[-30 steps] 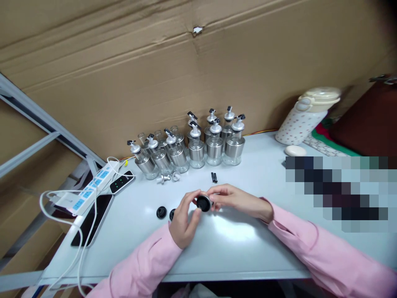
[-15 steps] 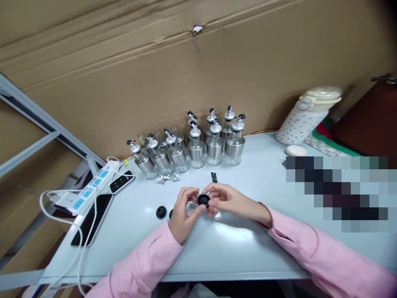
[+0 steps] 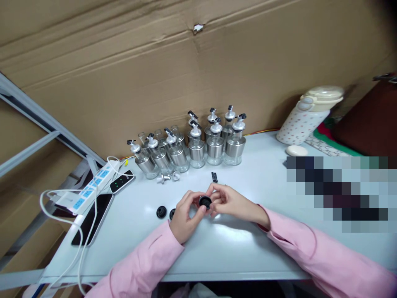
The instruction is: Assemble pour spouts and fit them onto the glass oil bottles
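Note:
Between both hands, above the table, is a round black bottle stopper (image 3: 205, 202), its hollow side facing me. My left hand (image 3: 187, 215) grips it from the left with thumb and fingers. On its other side, my right hand (image 3: 231, 201) has its fingertips closed around the rim. Left of my left hand lie a loose black stopper (image 3: 161, 212) and a second black piece (image 3: 172, 214), partly hidden by that hand. Small black levers (image 3: 214, 177) rest just beyond my right hand. Silver pourer tops (image 3: 163, 178) lie farther back, before the bottles.
Several glass bottles with steel sleeves (image 3: 197, 155) stand at the back, most topped with pourers. To the left are a power strip (image 3: 93, 188), cables, a phone (image 3: 96, 219) and a small black device (image 3: 122, 182). A dotted flask (image 3: 305, 120) and white oval object (image 3: 297, 150) stand right.
My left thumb and fingers have moved in closer around the black stopper, and its hollow face has turned slightly. The right hand has shifted only a little.

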`<state>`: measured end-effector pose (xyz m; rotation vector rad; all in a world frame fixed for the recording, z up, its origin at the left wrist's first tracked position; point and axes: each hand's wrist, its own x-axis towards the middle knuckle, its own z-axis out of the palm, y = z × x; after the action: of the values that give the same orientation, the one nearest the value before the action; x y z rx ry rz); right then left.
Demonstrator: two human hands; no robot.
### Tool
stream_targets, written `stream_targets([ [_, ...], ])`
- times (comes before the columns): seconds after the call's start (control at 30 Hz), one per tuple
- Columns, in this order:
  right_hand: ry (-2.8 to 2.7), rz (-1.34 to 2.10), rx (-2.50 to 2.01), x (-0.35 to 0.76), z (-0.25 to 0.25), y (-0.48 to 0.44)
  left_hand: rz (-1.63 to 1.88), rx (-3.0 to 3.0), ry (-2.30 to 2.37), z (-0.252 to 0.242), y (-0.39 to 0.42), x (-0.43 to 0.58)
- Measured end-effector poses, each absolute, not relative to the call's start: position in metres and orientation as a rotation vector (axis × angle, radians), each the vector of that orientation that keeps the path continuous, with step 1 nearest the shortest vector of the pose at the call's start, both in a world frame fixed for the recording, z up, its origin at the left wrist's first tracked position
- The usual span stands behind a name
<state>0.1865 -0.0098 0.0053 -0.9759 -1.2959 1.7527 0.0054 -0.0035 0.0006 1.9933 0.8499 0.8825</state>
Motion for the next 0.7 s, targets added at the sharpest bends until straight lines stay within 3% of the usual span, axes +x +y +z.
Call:
stream_targets([
  [0.7, -1.445, 1.570, -0.994, 0.1805, 0.0051, -0.0154, 0.988, 2.186, 0.838, -0.0021, -0.0068, 0.0066],
])
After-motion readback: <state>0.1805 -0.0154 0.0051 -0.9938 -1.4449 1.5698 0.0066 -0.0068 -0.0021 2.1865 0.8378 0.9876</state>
